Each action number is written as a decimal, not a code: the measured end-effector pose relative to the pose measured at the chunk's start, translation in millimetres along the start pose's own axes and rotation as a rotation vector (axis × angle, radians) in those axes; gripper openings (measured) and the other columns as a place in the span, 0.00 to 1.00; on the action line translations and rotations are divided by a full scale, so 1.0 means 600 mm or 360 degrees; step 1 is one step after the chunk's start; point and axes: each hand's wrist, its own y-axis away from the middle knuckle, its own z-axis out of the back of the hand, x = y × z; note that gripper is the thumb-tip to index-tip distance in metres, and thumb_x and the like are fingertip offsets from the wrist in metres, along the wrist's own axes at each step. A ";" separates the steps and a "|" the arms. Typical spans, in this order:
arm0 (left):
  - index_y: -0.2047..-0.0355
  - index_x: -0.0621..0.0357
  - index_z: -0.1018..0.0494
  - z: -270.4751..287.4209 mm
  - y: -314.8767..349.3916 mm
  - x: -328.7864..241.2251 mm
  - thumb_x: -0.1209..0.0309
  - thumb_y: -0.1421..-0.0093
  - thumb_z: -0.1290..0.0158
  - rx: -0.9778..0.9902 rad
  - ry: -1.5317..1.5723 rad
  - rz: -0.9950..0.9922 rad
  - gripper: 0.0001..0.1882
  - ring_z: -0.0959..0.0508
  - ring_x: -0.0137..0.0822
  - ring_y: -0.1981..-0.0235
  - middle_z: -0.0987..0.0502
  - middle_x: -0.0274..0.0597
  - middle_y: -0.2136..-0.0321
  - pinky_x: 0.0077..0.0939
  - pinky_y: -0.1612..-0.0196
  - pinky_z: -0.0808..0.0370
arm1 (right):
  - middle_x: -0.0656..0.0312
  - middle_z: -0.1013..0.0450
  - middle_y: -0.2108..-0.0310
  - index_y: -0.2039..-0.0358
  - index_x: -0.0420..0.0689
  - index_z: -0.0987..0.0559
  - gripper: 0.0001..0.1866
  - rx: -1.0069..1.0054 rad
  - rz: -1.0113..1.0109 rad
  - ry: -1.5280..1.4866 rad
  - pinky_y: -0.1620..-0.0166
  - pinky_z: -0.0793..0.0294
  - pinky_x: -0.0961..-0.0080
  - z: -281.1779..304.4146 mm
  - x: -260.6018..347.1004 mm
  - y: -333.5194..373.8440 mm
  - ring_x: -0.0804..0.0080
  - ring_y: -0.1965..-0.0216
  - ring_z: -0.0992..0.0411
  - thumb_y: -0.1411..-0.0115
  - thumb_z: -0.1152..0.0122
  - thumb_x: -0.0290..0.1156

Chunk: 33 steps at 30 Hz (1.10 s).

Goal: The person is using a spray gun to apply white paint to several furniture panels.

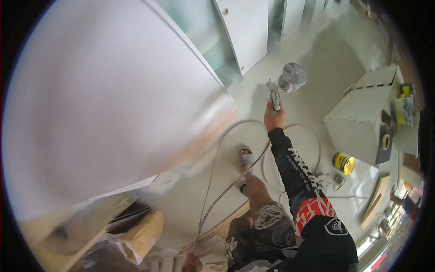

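My right hand (274, 119) is closed around the handle of a paint-crusted spray gun (273, 94), held out ahead at the end of my outstretched right arm. Just right of the gun's head is a round grey, crumpled-looking cup (292, 77); whether it joins the gun is hard to tell. A mottled hose (223, 194) runs down to my left hand (192, 263) at the lower edge, whose fingers are wrapped around it. To the left of the gun a large white panel (104, 109) fills the view, with a pinkish-brown tint at its lower right edge.
Hose loops (213, 172) lie on the dusty floor near my sandalled feet (245, 154). More white panels (244, 31) stand beyond. At right are a white box (358, 115), a yellow-and-black can (344, 163) and a wooden frame (376, 201). A brown paper bag (142, 233) sits lower left.
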 end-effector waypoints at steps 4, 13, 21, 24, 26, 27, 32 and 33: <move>0.69 0.61 0.26 0.037 -0.022 -0.016 0.59 0.43 0.46 0.0286 0.0541 0.0386 0.16 0.24 0.57 0.69 0.26 0.58 0.73 0.45 0.65 0.29 | 0.45 0.24 0.59 0.45 0.40 0.28 0.22 0.0065 -0.0059 0.0166 0.55 0.26 0.66 -0.122 -0.137 0.007 0.53 0.58 0.24 0.39 0.44 0.32; 0.57 0.64 0.25 0.059 -0.020 -0.082 0.54 0.37 0.49 0.0807 0.0279 0.0406 0.23 0.23 0.57 0.63 0.21 0.54 0.64 0.44 0.60 0.28 | 0.42 0.25 0.64 0.43 0.47 0.30 0.23 0.0432 -0.0306 0.0390 0.59 0.26 0.55 -0.274 -0.309 -0.009 0.44 0.62 0.26 0.39 0.46 0.34; 0.56 0.64 0.26 0.060 -0.055 -0.132 0.54 0.37 0.51 0.0930 0.0297 0.0564 0.23 0.23 0.58 0.62 0.21 0.56 0.62 0.45 0.59 0.28 | 0.41 0.25 0.65 0.46 0.44 0.28 0.21 0.0408 -0.0265 0.0483 0.60 0.27 0.54 -0.307 -0.347 -0.017 0.43 0.63 0.26 0.38 0.46 0.37; 0.55 0.64 0.26 0.053 -0.062 -0.136 0.54 0.36 0.51 0.0949 0.0327 0.0559 0.23 0.23 0.59 0.61 0.21 0.56 0.62 0.45 0.58 0.28 | 0.42 0.25 0.64 0.49 0.43 0.27 0.19 0.0375 -0.0272 0.0462 0.60 0.27 0.54 -0.305 -0.327 -0.028 0.42 0.62 0.26 0.38 0.46 0.38; 0.55 0.64 0.26 0.051 -0.060 -0.131 0.54 0.36 0.52 0.0952 0.0326 0.0576 0.23 0.23 0.59 0.61 0.22 0.57 0.62 0.46 0.58 0.28 | 0.42 0.25 0.63 0.50 0.42 0.27 0.19 0.0442 -0.0342 0.0384 0.60 0.27 0.54 -0.293 -0.289 -0.021 0.42 0.62 0.26 0.37 0.46 0.38; 0.55 0.64 0.26 0.053 -0.050 -0.129 0.54 0.36 0.52 0.0954 0.0325 0.0597 0.23 0.24 0.59 0.61 0.22 0.57 0.62 0.46 0.58 0.28 | 0.43 0.25 0.63 0.51 0.42 0.27 0.18 0.0509 -0.0417 0.0312 0.60 0.27 0.54 -0.285 -0.265 -0.015 0.42 0.61 0.27 0.37 0.46 0.39; 0.54 0.64 0.26 0.022 -0.040 -0.123 0.54 0.36 0.53 0.0978 0.0377 0.0565 0.23 0.24 0.60 0.60 0.22 0.58 0.61 0.46 0.57 0.29 | 0.43 0.25 0.64 0.53 0.38 0.26 0.17 0.0376 -0.0104 0.0240 0.61 0.27 0.57 -0.238 -0.170 -0.032 0.42 0.62 0.26 0.37 0.45 0.36; 0.54 0.64 0.26 0.020 -0.034 -0.118 0.54 0.36 0.53 0.0982 0.0377 0.0568 0.23 0.24 0.60 0.59 0.22 0.58 0.61 0.46 0.57 0.29 | 0.42 0.24 0.66 0.54 0.36 0.26 0.17 0.0330 -0.0023 0.0205 0.62 0.26 0.61 -0.228 -0.144 -0.027 0.43 0.63 0.25 0.37 0.44 0.35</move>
